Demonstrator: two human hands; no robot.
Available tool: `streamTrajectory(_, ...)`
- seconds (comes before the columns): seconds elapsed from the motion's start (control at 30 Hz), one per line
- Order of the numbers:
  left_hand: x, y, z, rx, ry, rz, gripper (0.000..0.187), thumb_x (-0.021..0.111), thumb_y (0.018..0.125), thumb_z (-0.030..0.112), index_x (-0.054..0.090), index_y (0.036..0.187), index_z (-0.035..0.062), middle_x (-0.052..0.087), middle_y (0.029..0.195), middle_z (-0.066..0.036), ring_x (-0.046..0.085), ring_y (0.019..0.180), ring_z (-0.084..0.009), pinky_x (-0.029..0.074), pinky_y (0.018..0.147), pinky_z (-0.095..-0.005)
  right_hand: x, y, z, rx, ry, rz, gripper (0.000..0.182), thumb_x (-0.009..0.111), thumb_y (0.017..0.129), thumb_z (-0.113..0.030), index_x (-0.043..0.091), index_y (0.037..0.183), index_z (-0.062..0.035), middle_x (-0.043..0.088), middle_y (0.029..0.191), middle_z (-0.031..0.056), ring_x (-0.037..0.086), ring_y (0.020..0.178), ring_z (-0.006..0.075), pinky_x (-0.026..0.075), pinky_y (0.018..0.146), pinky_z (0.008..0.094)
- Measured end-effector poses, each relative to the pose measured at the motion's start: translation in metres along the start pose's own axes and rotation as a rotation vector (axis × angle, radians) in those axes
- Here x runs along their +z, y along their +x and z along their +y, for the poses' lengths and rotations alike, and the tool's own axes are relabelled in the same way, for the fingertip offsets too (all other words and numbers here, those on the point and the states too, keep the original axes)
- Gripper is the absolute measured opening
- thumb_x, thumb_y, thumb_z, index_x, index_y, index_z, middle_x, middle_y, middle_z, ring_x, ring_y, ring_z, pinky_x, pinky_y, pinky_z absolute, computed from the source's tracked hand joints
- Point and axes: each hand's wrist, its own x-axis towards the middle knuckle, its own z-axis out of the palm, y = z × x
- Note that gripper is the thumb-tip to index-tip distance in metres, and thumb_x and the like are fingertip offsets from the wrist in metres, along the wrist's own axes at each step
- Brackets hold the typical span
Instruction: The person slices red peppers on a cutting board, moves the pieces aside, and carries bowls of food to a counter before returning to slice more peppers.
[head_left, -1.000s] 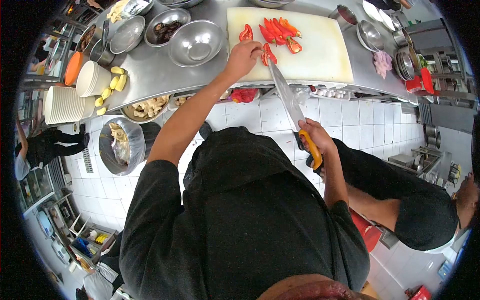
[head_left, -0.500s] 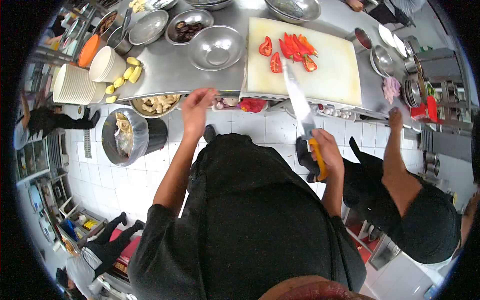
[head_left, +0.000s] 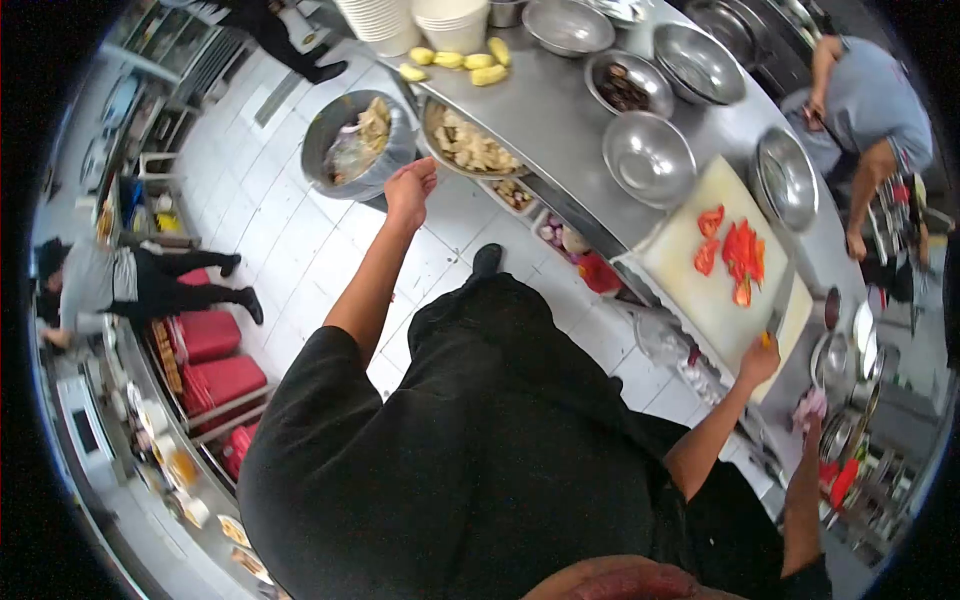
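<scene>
My right hand (head_left: 759, 360) is wrapped round the yellow-orange handle of a knife (head_left: 783, 296), at the right edge of the white cutting board (head_left: 678, 290). Its blade lies over the board, beside a cluster of red pepper pieces (head_left: 741, 252). A few more red pepper pieces (head_left: 706, 258) are to the left of the cluster. My left hand (head_left: 408, 194) is stretched out by the rim of a lined waste bin (head_left: 312, 150), fingers drawn together; I cannot see what, if anything, is in them. Food scraps (head_left: 366, 138) fill part of the bin.
Metal bowls (head_left: 650, 160) stand on the steel counter (head_left: 545, 135), one with dark pieces. Peeled yellow pieces (head_left: 450, 60) lie near stacked white tubs (head_left: 450, 22). Below is a pan of pale chunks (head_left: 470, 143). A co-worker's arm (head_left: 802, 490) is close on my right; another person (head_left: 865, 100) works opposite.
My view has turned left, toward the bin. My left hand has moved out to the bin's edge and its fingers have closed. The knife has come down to the board's right side.
</scene>
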Motion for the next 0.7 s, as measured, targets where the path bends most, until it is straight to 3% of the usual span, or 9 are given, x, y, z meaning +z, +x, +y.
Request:
streamTrajectory(0.2,-0.082,0.1,0.029,0.21,0.068,0.259,0.006,0.073,0.08,0.005,0.072,0.083,0.0004,0.065,0.081,-0.006,0.058,0.068,-0.0136,0.045,0.061,-0.0305,0.022,0.016,0.016,-0.034,0.075,0.023,0.03,0.067,0.081,-0.019,0.073,0.108,-0.0079,0.072,0.09,0.0211,0.069,0.081,0.04,0.055,0.072,0.0465)
streamTrajectory(0.3,-0.137,0.166,0.067,0.411,0.375,0.233,0.029,0.073,0.078,0.0,0.069,0.106,-0.0036,0.069,0.106,-0.008,0.064,0.087,-0.0193,0.052,0.079,-0.0335,0.025,0.015,0.017,-0.074,0.002,0.085,0.029,0.067,0.082,-0.02,0.073,0.108,-0.0096,0.071,0.089,0.0208,0.067,0.082,0.0394,0.053,0.073,0.0497)
streamTrajectory(0.37,-0.099,0.155,0.084,0.428,0.247,0.344,0.034,0.073,0.082,0.005,0.066,0.114,-0.0061,0.071,0.111,-0.013,0.066,0.095,-0.0217,0.051,0.088,-0.0336,0.015,0.016,0.004,0.052,-0.124,0.007,0.032,0.07,0.081,-0.023,0.073,0.111,-0.0121,0.069,0.089,0.0211,0.065,0.081,0.0424,0.053,0.074,0.0504)
streamTrajectory(0.4,-0.08,0.147,0.09,0.762,0.727,0.537,0.034,0.072,0.086,0.014,0.065,0.111,-0.0092,0.069,0.115,-0.016,0.065,0.1,-0.0235,0.05,0.089,-0.0339,0.007,0.011,-0.004,0.095,-0.111,0.038,0.032,0.071,0.081,-0.023,0.073,0.112,-0.0127,0.069,0.089,0.0219,0.066,0.084,0.0428,0.053,0.076,0.0504)
streamTrajectory(0.43,-0.042,0.114,0.106,0.695,0.64,0.296,0.033,0.07,0.09,0.02,0.066,0.107,-0.0087,0.067,0.117,-0.017,0.064,0.099,-0.0247,0.051,0.086,-0.0347,-0.003,0.008,-0.018,0.155,-0.102,0.075,0.032,0.071,0.082,-0.023,0.073,0.111,-0.012,0.068,0.088,0.0228,0.066,0.086,0.0426,0.053,0.077,0.0499)
streamTrajectory(0.5,0.029,0.06,0.107,0.993,0.901,0.202,0.02,0.066,0.095,0.016,0.068,0.105,-0.001,0.065,0.102,-0.012,0.062,0.088,-0.0215,0.051,0.079,-0.0345,-0.02,0.002,-0.041,0.063,-0.099,0.137,0.03,0.069,0.083,-0.02,0.073,0.112,-0.0113,0.068,0.09,0.0225,0.067,0.085,0.0408,0.054,0.076,0.0473)
streamTrajectory(0.6,0.111,-0.01,0.068,1.002,0.769,-0.46,0.02,0.067,0.09,0.009,0.066,0.109,0.0021,0.064,0.118,-0.013,0.063,0.092,-0.0246,0.051,0.08,-0.0307,-0.042,0.003,-0.088,0.131,-0.047,0.079,0.022,0.065,0.085,-0.015,0.074,0.104,-0.0082,0.068,0.084,0.0207,0.068,0.081,0.0378,0.054,0.075,0.0436)
streamTrajectory(0.63,0.167,-0.08,0.046,0.875,0.759,-0.913,0.027,0.072,0.088,0.011,0.066,0.113,0.0015,0.064,0.117,-0.013,0.064,0.1,-0.0234,0.052,0.085,-0.0327,-0.042,0.002,-0.095,0.157,-0.003,0.088,0.022,0.065,0.085,-0.013,0.074,0.103,-0.0068,0.07,0.085,0.0212,0.069,0.082,0.0371,0.054,0.077,0.0425)
streamTrajectory(0.7,0.201,-0.113,0.003,0.976,0.842,-1.24,0.035,0.075,0.085,0.016,0.067,0.118,0.0077,0.059,0.125,-0.014,0.06,0.111,-0.0303,0.05,0.092,-0.0388,-0.042,0.001,-0.104,0.203,0.08,0.079,0.021,0.063,0.083,-0.009,0.075,0.1,-0.0058,0.07,0.093,0.0223,0.07,0.088,0.0353,0.055,0.081,0.0401)
